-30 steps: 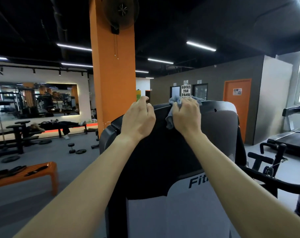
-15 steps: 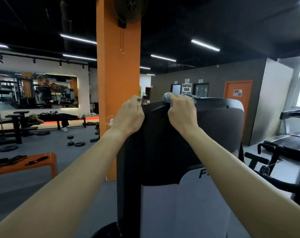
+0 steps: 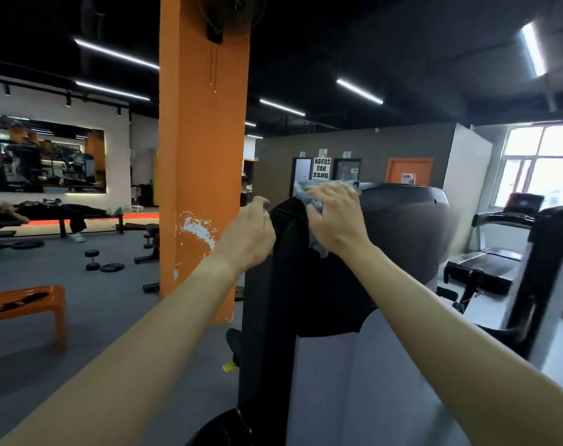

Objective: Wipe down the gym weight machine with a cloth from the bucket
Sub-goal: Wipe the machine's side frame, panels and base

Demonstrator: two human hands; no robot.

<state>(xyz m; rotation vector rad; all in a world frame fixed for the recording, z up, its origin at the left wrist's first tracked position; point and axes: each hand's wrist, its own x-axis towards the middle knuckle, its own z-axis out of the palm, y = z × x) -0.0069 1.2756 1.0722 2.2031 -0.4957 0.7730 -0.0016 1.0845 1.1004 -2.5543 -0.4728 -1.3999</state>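
Observation:
The weight machine's black and grey shroud [image 3: 399,226] stands right in front of me, its rounded top at chest height. My right hand [image 3: 333,220] presses a blue-grey cloth [image 3: 306,193] against the shroud's top left corner, fingers curled over the cloth. My left hand [image 3: 249,235] grips the shroud's left edge just beside it, fingers wrapped behind the edge. The cloth's lower end hangs below my right palm. No bucket is in view.
An orange pillar [image 3: 203,175] rises close behind the machine on the left. An orange bench [image 3: 26,304] stands at far left, dumbbells and plates [image 3: 103,260] lie on the grey floor, and a person lies on a bench [image 3: 48,212]. Treadmills [image 3: 505,246] stand at right.
My view has swung to the machine's left side. Both hands stayed on the top edge, the right sliding the cloth toward the left corner while the left kept its grip.

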